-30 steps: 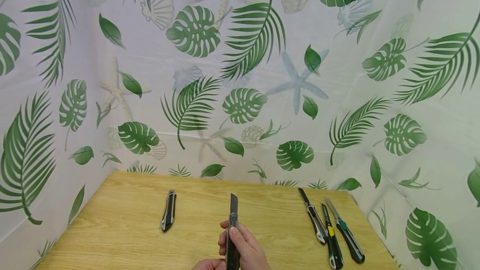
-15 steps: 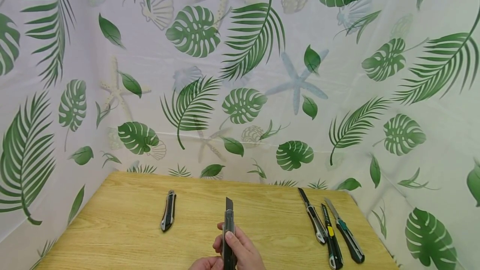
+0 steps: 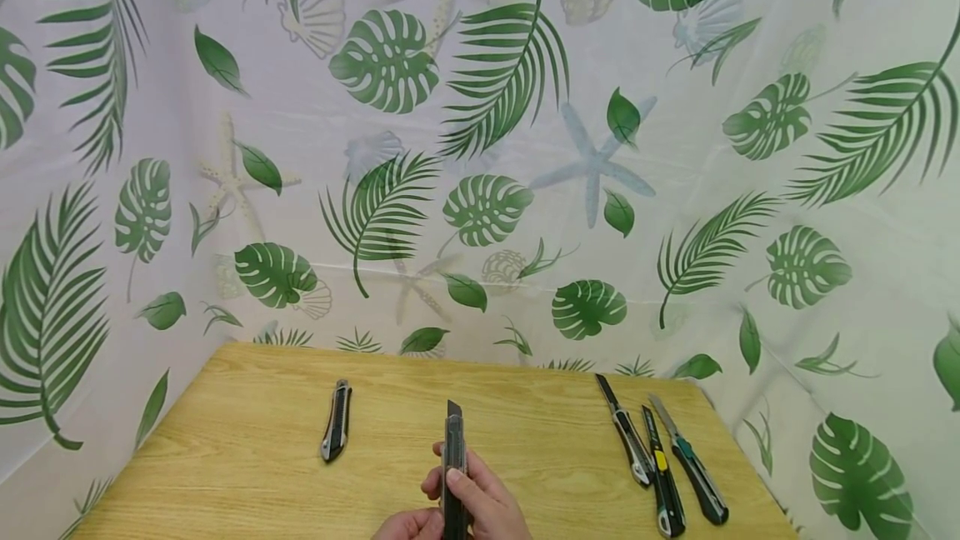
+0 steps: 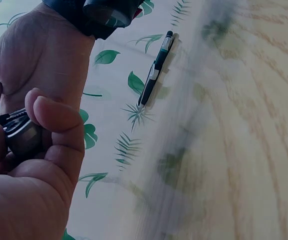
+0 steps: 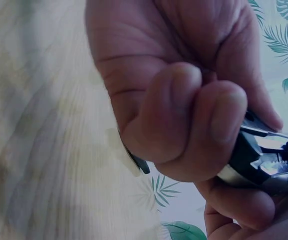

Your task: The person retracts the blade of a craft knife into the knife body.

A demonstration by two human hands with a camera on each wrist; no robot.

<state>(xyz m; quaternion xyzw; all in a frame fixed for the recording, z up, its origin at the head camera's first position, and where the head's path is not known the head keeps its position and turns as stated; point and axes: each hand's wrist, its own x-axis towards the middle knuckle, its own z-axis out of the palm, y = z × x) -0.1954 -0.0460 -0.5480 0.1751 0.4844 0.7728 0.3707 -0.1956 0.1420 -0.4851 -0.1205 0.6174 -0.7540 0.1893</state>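
Note:
In the head view, my right hand [image 3: 491,500] grips a dark grey snap-off utility knife [image 3: 454,448] upright, its thumb lying along the front of the handle. A short stretch of dark blade [image 3: 453,408] shows at the top. My left hand [image 3: 411,525] holds the knife's lower end, partly below the frame edge. The left wrist view has that knife end [image 4: 26,137] between the left hand's thumb and fingers [image 4: 59,145]. In the right wrist view, curled right-hand fingers [image 5: 183,120] cover much of the knife [image 5: 263,162].
On the wooden table [image 3: 247,423], another utility knife [image 3: 337,421] lies at the left. At the right lie a silver-black one [image 3: 630,440], a yellow-and-black one [image 3: 662,477] and a teal-and-black one [image 3: 697,469]. Leaf-patterned sheeting [image 3: 495,307] stands behind. A slim pen-like object [image 4: 155,69] lies on patterned sheeting.
The blade has slid down into the handle and shows much shorter than a second ago. Both hands and the knife have shifted slightly left. The knives on the table stay where they were.

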